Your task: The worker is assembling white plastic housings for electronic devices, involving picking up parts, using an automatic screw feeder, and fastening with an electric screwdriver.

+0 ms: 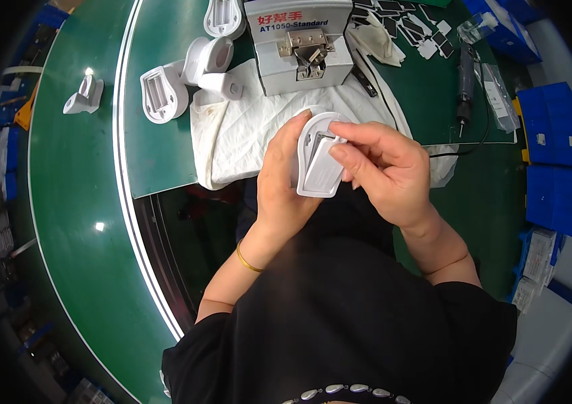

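Note:
My left hand (pixel 276 178) is wrapped around a white plastic housing (pixel 317 121), its open rounded face turned up toward me. A white rectangular cover (pixel 323 172) lies tilted over the recess in that face, its upper end standing a little proud. With thumb and fingers, my right hand (pixel 394 172) grips the upper right edge of the cover. The inside of the recess shows only as a narrow dark gap. Both hands are in front of the white cloth (pixel 242 151) at the table's near edge.
A grey boxy machine (pixel 299 60) with a metal head stands on the cloth. Several white housings (pixel 158 111) sit to its left, one (pixel 85 101) on the green conveyor (pixel 77 202). Rightward are dark flat pieces (pixel 407 30), a corded electric screwdriver (pixel 465 84) and blue bins (pixel 555 128).

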Demonstrator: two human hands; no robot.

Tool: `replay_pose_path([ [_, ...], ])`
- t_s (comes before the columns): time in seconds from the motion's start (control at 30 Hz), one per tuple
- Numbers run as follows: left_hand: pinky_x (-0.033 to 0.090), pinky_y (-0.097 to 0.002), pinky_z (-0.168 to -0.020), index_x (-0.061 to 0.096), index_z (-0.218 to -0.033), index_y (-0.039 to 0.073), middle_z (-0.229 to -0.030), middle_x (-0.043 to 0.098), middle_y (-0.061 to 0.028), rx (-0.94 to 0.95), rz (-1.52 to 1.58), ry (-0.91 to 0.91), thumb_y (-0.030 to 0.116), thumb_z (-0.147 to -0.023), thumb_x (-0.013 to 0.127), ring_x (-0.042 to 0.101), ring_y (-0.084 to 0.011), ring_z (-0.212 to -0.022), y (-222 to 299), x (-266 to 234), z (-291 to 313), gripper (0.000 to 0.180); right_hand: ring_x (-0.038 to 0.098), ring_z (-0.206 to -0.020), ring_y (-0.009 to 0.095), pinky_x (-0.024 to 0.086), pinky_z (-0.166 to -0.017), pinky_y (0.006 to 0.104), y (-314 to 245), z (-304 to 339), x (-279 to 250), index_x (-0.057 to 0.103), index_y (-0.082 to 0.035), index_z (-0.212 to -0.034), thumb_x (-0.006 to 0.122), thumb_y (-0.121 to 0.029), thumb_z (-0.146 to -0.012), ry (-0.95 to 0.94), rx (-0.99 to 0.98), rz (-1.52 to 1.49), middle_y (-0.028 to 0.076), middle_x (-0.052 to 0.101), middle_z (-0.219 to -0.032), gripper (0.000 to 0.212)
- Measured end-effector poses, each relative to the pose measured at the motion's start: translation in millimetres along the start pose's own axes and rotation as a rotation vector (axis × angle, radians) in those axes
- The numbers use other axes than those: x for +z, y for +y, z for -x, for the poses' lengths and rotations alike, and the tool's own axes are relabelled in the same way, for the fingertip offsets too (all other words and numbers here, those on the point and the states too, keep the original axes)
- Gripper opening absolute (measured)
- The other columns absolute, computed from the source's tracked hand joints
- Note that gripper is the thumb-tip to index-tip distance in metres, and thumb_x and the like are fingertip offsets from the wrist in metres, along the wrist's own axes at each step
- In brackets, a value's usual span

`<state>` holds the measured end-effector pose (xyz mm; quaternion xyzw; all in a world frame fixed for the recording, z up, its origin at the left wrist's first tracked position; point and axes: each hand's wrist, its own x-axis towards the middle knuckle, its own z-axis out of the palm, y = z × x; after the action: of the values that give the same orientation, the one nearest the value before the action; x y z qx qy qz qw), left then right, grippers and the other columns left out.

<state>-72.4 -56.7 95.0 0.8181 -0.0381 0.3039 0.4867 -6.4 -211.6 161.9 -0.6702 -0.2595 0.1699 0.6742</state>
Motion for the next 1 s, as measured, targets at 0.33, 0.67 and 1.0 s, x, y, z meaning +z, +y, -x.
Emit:
replay_pose_path([
  [0.33,0.032,-0.0401,-0.113,0.028,-0.151,0.0,-0.152,0.035,-0.0207,-0.202,0.465,-0.149,0.008,-0.087,0.072,0.038,-0.031,-0.14,10,-12,-7,0.077,0.054,-0.121,0.021,0.042,-0.104,0.034,24,-5,-5,0.027,0.002,-0.152,0.07,-0.007,-0.09,-0.059,0.144,-0.23,0.016,0.055,-0.131,0.076],
  [0.67,0.036,-0.042,-0.111,0.006,-0.157,0.005,-0.156,0.027,-0.0219,-0.306,0.602,-0.316,0.011,-0.075,0.085,0.039,-0.0328,-0.138,14,-7,-12,0.115,0.061,-0.108,0.018,0.05,-0.094,0.0322,44,-5,-23,0.034,-0.002,-0.148,0.072,-0.003,-0.087,-0.045,0.175,-0.352,0.012,0.061,-0.119,0.072],
  [1.0,0.045,-0.0398,-0.104,0.031,-0.148,-0.001,-0.138,0.049,-0.0181,-0.267,0.156,-0.106,0.015,-0.057,0.095,0.053,-0.0293,-0.124,-6,-22,7,0.112,0.056,-0.113,0.04,0.047,-0.096,0.0453,49,-61,-223,0.056,-0.004,-0.126,0.08,-0.026,-0.079,0.917,0.215,1.293,0.021,0.059,-0.12,0.057],
])
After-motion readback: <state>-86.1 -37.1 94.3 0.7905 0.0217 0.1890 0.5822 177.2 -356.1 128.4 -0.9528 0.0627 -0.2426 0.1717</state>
